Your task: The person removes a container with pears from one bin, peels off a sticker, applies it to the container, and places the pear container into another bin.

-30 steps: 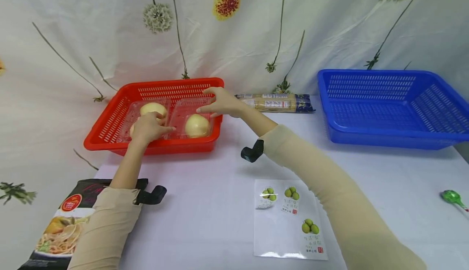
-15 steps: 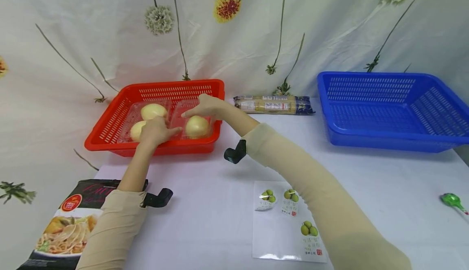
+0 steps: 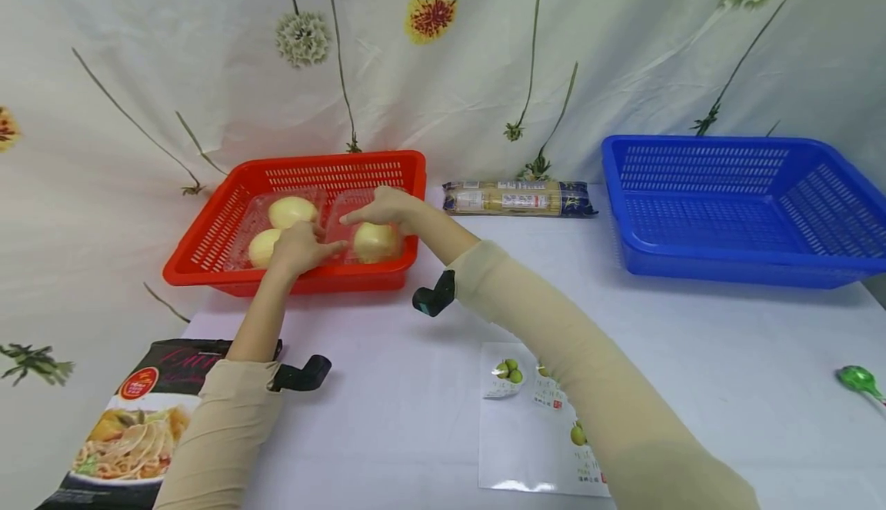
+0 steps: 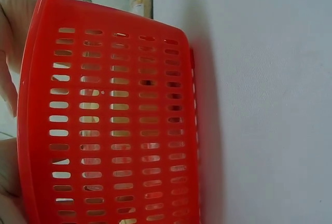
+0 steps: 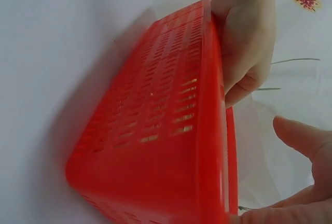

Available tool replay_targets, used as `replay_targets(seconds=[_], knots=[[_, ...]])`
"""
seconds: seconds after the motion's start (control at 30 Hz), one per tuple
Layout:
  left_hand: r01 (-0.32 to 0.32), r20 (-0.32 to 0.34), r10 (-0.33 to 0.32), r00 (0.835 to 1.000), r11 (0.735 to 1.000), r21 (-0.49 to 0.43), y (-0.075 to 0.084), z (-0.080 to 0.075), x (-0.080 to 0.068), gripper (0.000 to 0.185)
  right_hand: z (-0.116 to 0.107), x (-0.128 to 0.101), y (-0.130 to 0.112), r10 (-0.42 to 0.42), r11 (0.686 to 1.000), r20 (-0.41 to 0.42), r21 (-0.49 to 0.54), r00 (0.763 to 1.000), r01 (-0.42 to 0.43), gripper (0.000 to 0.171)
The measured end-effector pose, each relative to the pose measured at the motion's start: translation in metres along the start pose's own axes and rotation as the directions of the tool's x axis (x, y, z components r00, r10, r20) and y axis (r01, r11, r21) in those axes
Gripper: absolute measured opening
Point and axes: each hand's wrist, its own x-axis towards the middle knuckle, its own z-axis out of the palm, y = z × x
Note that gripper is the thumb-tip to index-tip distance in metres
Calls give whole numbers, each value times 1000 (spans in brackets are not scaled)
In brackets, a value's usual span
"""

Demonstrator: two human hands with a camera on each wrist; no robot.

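Both hands, left [image 3: 299,247] and right [image 3: 382,208], fingers extended, rest on clear clamshell tray [image 3: 325,221] of buns: light, flimsy, crush-prone; grip opposite rims.

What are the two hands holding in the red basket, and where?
Both hands, left hand and right hand, are on the clear plastic box of buns, near its middle; a firm grip cannot be told.

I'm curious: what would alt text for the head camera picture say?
Both hands, left hand and right hand, reach into a red basket and touch a clear tray holding pale round buns. An empty blue basket sits to the right.
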Motion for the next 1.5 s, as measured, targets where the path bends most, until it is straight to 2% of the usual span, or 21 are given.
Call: replay_targets(seconds=[0.1, 0.33, 0.57, 0.7, 0.8, 0.87, 1.0, 1.07, 1.13, 1.23, 1.3, 1.43, 1.5], knots=[[-3, -27, 2, 1000, 1000, -21, 0, 1, -1, 45, 2, 0, 1, 7, 1000, -31, -11, 1000, -7, 79], [6, -174, -25, 984, 994, -111, 1, 5, -4, 60, 8, 6, 6, 0, 998, -43, -58, 999, -3, 76], [-6, -234, -35, 972, 984, -176, 2, 8, -5, 52, 13, 10, 9, 33, 999, -73, -1, 997, -33, 72], [15, -291, -82, 953, 974, -226, 0, 7, -3, 48, 14, 8, 7, 18, 998, -137, 64, 990, -9, 71], [30, -339, -145, 930, 946, -323, -2, 5, -4, 46, 14, 3, 6, 6, 993, -201, 117, 980, 18, 66], [33, -357, -197, 913, 908, -417, -4, 3, -4, 47, 13, -1, 4, -10, 989, -250, 142, 968, 47, 64], [37, -368, -304, 879, 811, -584, -5, 0, -7, 49, 6, -11, 2, -93, 969, -325, 188, 941, 160, 57], [-2, -366, -337, 867, 733, -680, -4, -2, -9, 46, -1, -16, 2, -142, 959, -343, 185, 928, 216, 56], [-46, -356, -356, 864, 649, -759, -2, -4, -11, 42, -8, -22, 3, -183, 945, -350, 195, 919, 263, 57], [-141, -342, -347, 873, 490, -860, 6, -6, -14, 39, -19, -30, 6, -216, 925, -347, 228, 913, 306, 59], [-177, -330, -330, 884, 418, -891, 14, -7, -16, 35, -25, -36, 11, -226, 895, -339, 298, 913, 332, 56], [-232, -319, -267, 909, 312, -921, 32, -8, -20, 31, -39, -49, 23, -230, 854, -342, 378, 911, 358, 51], [-244, -314, -228, 922, 290, -925, 41, -7, -21, 30, -47, -56, 30, -230, 858, -347, 368, 909, 358, 53]])
